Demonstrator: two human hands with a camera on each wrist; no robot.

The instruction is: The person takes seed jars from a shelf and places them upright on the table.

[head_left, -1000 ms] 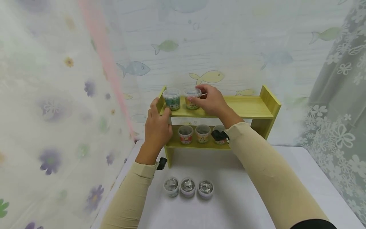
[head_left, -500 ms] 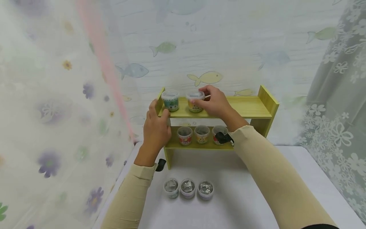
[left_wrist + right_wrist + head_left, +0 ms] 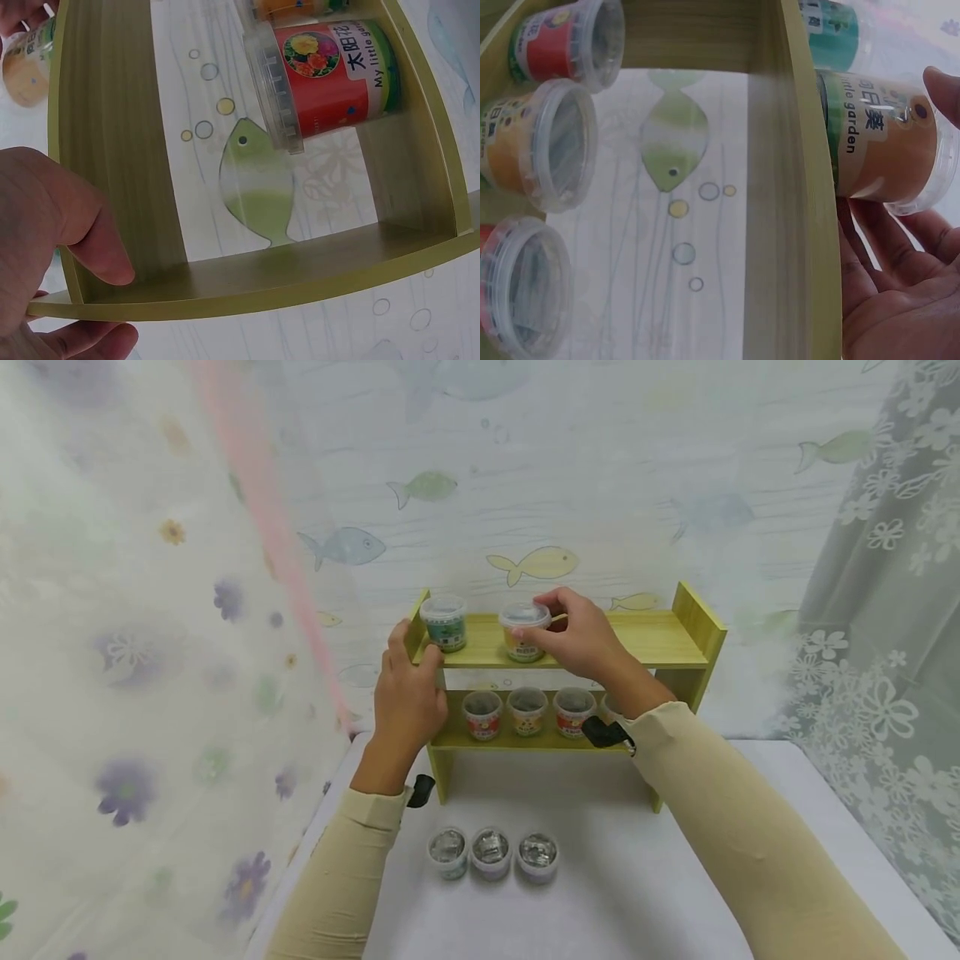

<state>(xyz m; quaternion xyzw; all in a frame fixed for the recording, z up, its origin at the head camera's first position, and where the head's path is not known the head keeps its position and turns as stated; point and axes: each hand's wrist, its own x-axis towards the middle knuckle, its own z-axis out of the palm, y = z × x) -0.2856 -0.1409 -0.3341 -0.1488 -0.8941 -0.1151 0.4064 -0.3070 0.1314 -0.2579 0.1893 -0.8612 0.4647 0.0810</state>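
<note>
My right hand (image 3: 588,633) pinches a clear-lidded plastic cup with an orange-yellow label (image 3: 523,635) at the upper board of a small yellow-green wooden shelf (image 3: 652,639). In the right wrist view this cup (image 3: 889,142) is upright relative to the board, thumb near its lid and fingers at its side. A teal-labelled cup (image 3: 444,625) stands on the same board, apart from it, near the left end. My left hand (image 3: 408,702) grips the shelf's left side panel; the left wrist view shows the thumb (image 3: 97,247) inside and fingers outside.
Several cups line the lower board, among them a red-labelled cup (image 3: 482,717) and an orange-labelled cup (image 3: 527,714); my right forearm partly covers the last. Three foil-topped cups (image 3: 491,853) stand on the white table (image 3: 600,877). A fish-print curtain (image 3: 600,460) hangs behind.
My right hand has slid the orange-yellow cup to the right along the upper board, widening its gap from the teal cup. My left hand keeps its grip on the shelf.
</note>
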